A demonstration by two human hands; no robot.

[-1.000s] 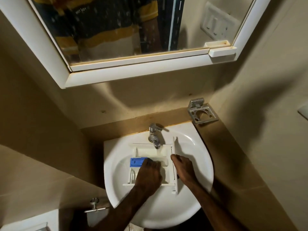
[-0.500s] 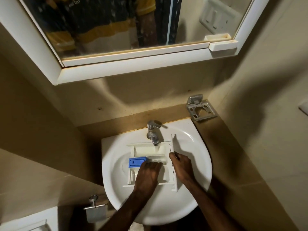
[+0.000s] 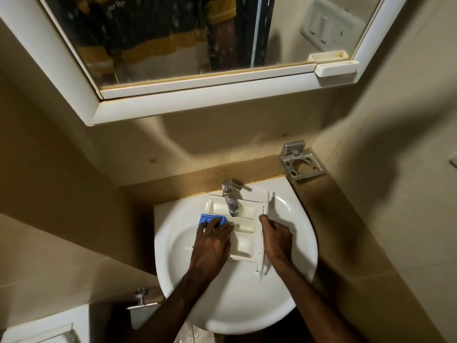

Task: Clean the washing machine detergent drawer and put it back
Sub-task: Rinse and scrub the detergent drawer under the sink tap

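1. We see the drawer lying in the sink, under the tap, at lower centre of the frame.
2. Our left hand lies flat on it, fingers spread and straight over the blue insert.
3. Our right hand holds the drawer's front panel, fingers curled round its edge.

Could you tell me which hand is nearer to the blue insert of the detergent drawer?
Left. The left hand rests its fingers on the blue insert; the right hand is apart, at the drawer's front panel.
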